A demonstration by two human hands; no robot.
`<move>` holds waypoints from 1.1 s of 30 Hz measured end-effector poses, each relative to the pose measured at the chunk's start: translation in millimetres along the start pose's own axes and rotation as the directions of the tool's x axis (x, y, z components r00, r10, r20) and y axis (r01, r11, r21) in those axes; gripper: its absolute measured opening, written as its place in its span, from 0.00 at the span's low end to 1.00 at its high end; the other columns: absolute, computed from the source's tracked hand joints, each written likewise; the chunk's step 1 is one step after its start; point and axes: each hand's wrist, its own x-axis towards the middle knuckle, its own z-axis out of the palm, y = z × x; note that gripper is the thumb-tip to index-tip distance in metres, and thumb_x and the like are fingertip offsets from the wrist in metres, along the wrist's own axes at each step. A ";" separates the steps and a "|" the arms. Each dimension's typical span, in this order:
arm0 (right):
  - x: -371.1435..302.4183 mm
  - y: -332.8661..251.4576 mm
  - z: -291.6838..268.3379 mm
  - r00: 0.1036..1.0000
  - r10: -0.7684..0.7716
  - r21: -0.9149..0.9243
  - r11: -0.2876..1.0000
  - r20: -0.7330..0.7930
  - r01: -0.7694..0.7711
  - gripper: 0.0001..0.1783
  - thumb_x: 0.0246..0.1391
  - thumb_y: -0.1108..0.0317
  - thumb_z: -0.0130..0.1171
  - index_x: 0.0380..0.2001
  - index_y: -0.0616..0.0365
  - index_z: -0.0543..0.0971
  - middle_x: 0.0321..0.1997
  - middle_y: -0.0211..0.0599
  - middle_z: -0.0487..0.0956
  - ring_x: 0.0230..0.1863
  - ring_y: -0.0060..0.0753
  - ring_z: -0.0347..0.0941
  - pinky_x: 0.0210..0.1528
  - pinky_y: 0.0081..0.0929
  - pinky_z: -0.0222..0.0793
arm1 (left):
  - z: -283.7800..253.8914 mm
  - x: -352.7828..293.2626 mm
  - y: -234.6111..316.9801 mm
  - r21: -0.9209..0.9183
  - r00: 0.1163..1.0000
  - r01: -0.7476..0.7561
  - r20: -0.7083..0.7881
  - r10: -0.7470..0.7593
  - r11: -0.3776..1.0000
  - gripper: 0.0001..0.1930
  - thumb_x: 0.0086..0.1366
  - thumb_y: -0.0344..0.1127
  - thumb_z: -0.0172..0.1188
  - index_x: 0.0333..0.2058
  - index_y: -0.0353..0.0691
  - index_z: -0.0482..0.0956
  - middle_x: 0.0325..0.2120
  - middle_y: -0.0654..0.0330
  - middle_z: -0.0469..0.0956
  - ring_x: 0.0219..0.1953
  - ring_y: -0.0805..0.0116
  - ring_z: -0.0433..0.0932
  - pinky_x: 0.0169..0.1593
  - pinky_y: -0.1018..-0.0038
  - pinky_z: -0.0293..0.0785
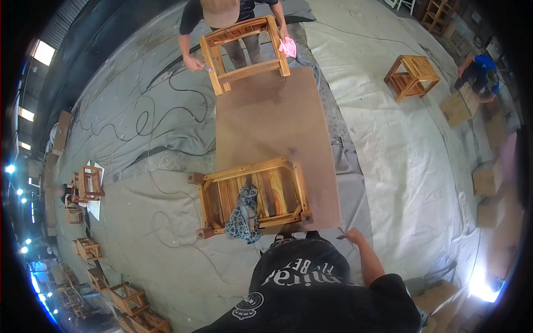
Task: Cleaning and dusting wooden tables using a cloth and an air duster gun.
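A wooden stool (252,198) is laid upside down at the near edge of the brown table (272,119), with a patterned cloth (245,213) draped inside its frame. The right hand (352,237) is closed on a small thin tool (340,237) just beyond the table's near right corner. The left hand is not visible. At the far edge, a second stool (244,53) is held by another person.

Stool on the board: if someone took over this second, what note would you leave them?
Left hand: out of view.
Right hand: at the board's near edge, gripping a small tool, clear of the stool.
Stool: on the board, with a patterned cloth draped over its frame.
Across the board, another person handles a second stool.
Done: stool is in place. Left: cannot tell how much of it has been worked.
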 end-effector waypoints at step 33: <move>-6.0 -5.8 -22.9 0.994 0.103 0.081 0.992 -0.043 -0.099 0.22 0.47 0.57 0.61 0.13 0.67 0.75 0.11 0.44 0.71 0.10 0.38 0.68 0.13 0.34 0.64 | -56.3 -67.1 7.6 0.140 0.733 -0.113 0.680 -0.012 0.984 0.20 0.65 0.46 0.53 0.47 0.36 0.76 0.43 0.43 0.76 0.46 0.45 0.74 0.50 0.57 0.69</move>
